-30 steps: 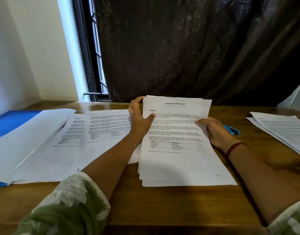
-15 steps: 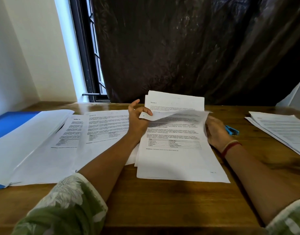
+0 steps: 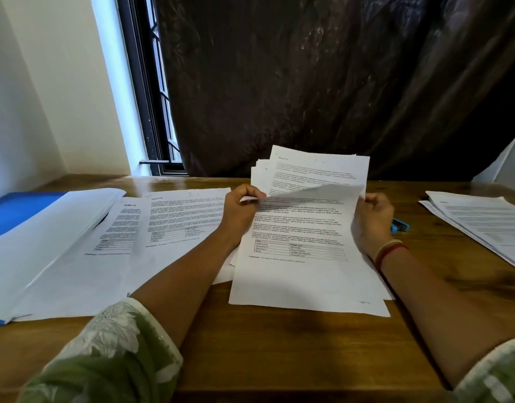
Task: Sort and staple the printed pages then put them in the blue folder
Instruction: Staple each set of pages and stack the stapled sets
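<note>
A wooden surface (image 3: 279,344) is seen strewn with paper, with a dark curtain (image 3: 308,82) hung behind it. At the far left the blue folder (image 3: 20,210) is partly covered by white sheets, and loose printed pages (image 3: 174,228) are fanned out just beside it. A second pile (image 3: 483,225) is set well apart at the right. The stack of pages (image 3: 302,271) under sorting is placed in the middle, its long axis running near to far. It is held between both hands. The top sheet's far left corner is pinched by the curled fingers (image 3: 251,196) of the left hand (image 3: 238,216), and its far right edge is gripped by the right hand (image 3: 372,219), so the sheet is bent over toward the near side. Both forearms are stretched forward, wrists low. The small blue stapler (image 3: 400,226) is found just right of the right hand, which is judged the nearer to it; the folder is better reached from the left
</note>
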`<state>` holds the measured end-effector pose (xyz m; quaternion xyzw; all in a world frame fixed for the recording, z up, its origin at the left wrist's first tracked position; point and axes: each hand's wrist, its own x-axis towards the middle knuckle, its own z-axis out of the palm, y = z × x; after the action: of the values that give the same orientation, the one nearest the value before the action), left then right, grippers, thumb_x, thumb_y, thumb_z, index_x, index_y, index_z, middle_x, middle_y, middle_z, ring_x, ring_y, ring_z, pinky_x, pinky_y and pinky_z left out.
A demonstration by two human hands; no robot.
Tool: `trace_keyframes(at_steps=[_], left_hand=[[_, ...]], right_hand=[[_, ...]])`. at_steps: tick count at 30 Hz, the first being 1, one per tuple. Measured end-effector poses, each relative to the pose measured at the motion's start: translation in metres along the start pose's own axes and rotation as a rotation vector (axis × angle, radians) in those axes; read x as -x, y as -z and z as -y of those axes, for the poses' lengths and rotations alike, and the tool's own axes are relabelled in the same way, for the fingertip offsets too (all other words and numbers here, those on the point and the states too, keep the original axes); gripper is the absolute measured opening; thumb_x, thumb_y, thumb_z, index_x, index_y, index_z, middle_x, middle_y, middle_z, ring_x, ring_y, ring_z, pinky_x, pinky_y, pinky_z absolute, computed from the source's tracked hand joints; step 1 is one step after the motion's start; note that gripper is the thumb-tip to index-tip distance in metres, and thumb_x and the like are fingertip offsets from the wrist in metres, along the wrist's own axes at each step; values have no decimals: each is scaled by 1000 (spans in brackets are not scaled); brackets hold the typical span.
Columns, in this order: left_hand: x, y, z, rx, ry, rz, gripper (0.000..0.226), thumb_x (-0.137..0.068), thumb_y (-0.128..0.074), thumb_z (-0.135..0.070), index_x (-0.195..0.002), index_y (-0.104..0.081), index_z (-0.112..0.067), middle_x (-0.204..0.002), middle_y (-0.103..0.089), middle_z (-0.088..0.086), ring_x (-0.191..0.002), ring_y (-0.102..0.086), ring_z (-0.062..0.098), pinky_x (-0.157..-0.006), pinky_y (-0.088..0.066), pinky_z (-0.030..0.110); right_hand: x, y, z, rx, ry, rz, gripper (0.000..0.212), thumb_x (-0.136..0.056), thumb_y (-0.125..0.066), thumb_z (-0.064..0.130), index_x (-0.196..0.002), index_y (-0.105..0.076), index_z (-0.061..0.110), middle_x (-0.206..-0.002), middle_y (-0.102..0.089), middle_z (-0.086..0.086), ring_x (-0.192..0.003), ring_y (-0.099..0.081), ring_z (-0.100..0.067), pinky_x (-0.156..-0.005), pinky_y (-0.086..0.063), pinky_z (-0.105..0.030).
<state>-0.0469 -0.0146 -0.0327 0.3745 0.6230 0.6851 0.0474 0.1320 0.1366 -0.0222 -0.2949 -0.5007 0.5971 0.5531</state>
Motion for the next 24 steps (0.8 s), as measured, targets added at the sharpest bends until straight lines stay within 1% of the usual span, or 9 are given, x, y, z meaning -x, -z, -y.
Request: trace_keyframes(at_steps=[3,6,9,11,13,16,18,21,24], left_hand=[[1,2,1,37,23,3,18,-84,-63,13,-77,-64,-3,-83,-65,-1,-74,-64,1,-63,-51,12],[-2,2,3,82,76,-28,28,-83,-63,13,-71,-65,-12,-84,-66,0,-80,-64,10,-69,-53,21],[-2,1,1,137,130,-42,23,-87,-62,7,-77,-65,-14,-91,-66,2,-89,-63,19,-73,-55,23],[0,1,-2,203,179,-7,13,-89,-62,0,-91,-65,-13,-98,-68,3,-93,-67,21,-76,-58,29],[2,2,-4,259,236,11,18,-91,-63,-8,-109,-62,-11,-105,-70,2,-91,-70,19,-76,-59,33],[4,3,-7,196,263,-4,19,-93,-61,-14,-112,-58,-12,-102,-70,-3,-82,-70,12,-63,-58,26],[4,3,-8,178,259,-4,18,-94,-60,-14,-111,-59,-13,-95,-68,-8,-75,-69,6,-56,-55,19],[4,4,-9,187,257,13,20,-94,-60,-12,-114,-59,-12,-96,-68,-6,-78,-69,8,-56,-54,18],[4,5,-9,160,277,8,18,-93,-61,-11,-111,-58,-14,-96,-68,-6,-81,-68,10,-54,-53,18]], right_hand=[[0,3,0,-44,26,30,21,-96,-56,9,-77,-49,15,-75,-63,-1,-69,-64,-16,-56,-53,-20],[1,6,0,-136,37,147,10,-97,-53,9,-92,-59,13,-87,-73,5,-79,-72,-13,-65,-57,-24],[-3,4,-1,-213,89,162,17,-97,-48,0,-100,-59,12,-98,-72,2,-93,-69,-17,-77,-56,-29],[-3,3,2,-213,93,131,21,-97,-46,-2,-98,-56,17,-99,-68,0,-92,-67,-14,-82,-54,-29],[-3,3,3,-191,84,114,20,-98,-47,0,-93,-52,18,-98,-66,0,-85,-67,-7,-78,-53,-23],[-6,5,4,-122,68,132,16,-99,-48,6,-89,-52,18,-96,-66,3,-77,-68,-2,-66,-53,-18],[-11,8,3,-32,42,185,12,-100,-49,13,-92,-56,18,-95,-68,2,-80,-69,-9,-71,-54,-27],[-16,9,3,34,-79,260,12,-99,-50,18,-100,-61,16,-98,-70,-4,-89,-67,-24,-77,-55,-36],[-16,9,4,7,-209,297,30,-87,-57,25,-114,-63,12,-109,-70,-11,-99,-67,-31,-82,-56,-40]])
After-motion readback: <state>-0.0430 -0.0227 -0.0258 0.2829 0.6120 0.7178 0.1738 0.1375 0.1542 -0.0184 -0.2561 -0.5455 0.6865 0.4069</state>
